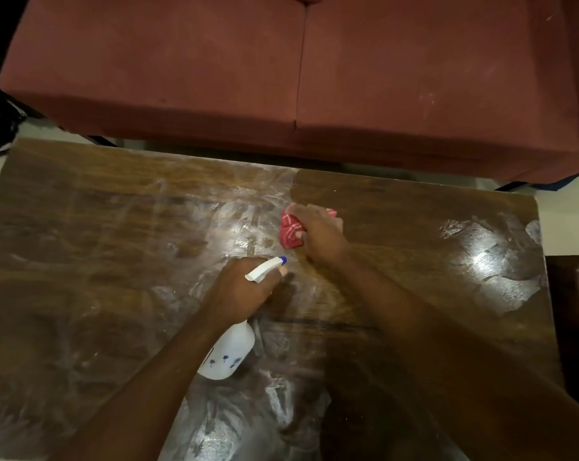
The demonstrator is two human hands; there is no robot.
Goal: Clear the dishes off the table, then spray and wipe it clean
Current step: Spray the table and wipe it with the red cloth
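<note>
My left grip (244, 291) is curled tight round the neck of the spray bottle (230, 352). The bottle is white with a blue-tipped nozzle that points away from me, and its body tilts back under my wrist over the middle of the table (397, 207). Whether its base touches the wood, I can't tell from here.

My right grip (318, 232) is closed over the red cloth (290, 231). It has white stripes, and it's bunched up and pressed down on the table just past the nozzle, toward the far edge.

Left of the cloth, and all around my arms, the wood is streaked with whitish wet smears (234, 224). Right of it comes a darker, plainer stretch, then a shiny smeared patch (491, 257) near the right end. A dark red sofa (314, 78) runs along beyond the far edge.
</note>
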